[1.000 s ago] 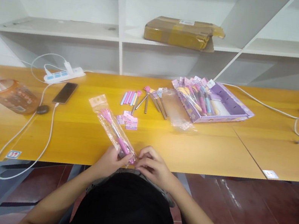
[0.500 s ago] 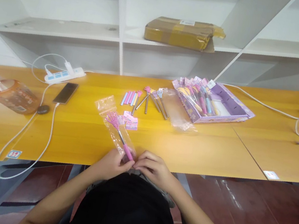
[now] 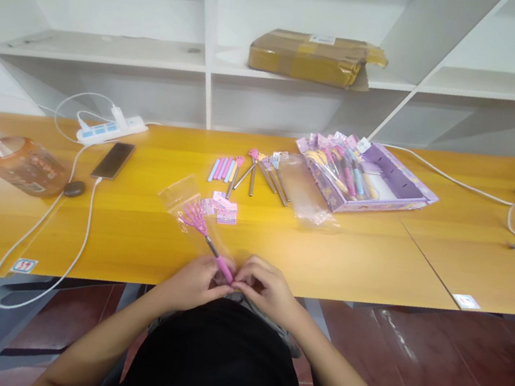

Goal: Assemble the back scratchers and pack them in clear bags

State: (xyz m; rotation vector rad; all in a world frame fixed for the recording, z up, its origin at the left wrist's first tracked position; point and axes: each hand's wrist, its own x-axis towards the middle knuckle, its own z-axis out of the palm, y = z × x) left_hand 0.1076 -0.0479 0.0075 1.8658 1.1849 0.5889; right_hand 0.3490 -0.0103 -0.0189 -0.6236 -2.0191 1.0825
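A pink hand-shaped back scratcher with a short metal rod lies slanted in front of me, its fingered head pointing up and left. Around it is a clear plastic bag, whose flap sticks out past the head. My left hand is closed round the bag and the lower handle; some of its fingers are hidden underneath. At the handle's lower end my right hand pinches with thumb and fingertips, touching the left thumb. Whether it grips bag film or handle there is unclear.
Beyond lie loose metal back scratchers, coloured handle tubes and pink cards. A purple box holds several bagged scratchers, with empty-looking bags beside it. Left are a phone, bottle, power strip and cables.
The bagged back scratcher has shifted right and toward me, and its head now looks larger. My left hand has closed further round the handle; my right fingertips have come against its end.
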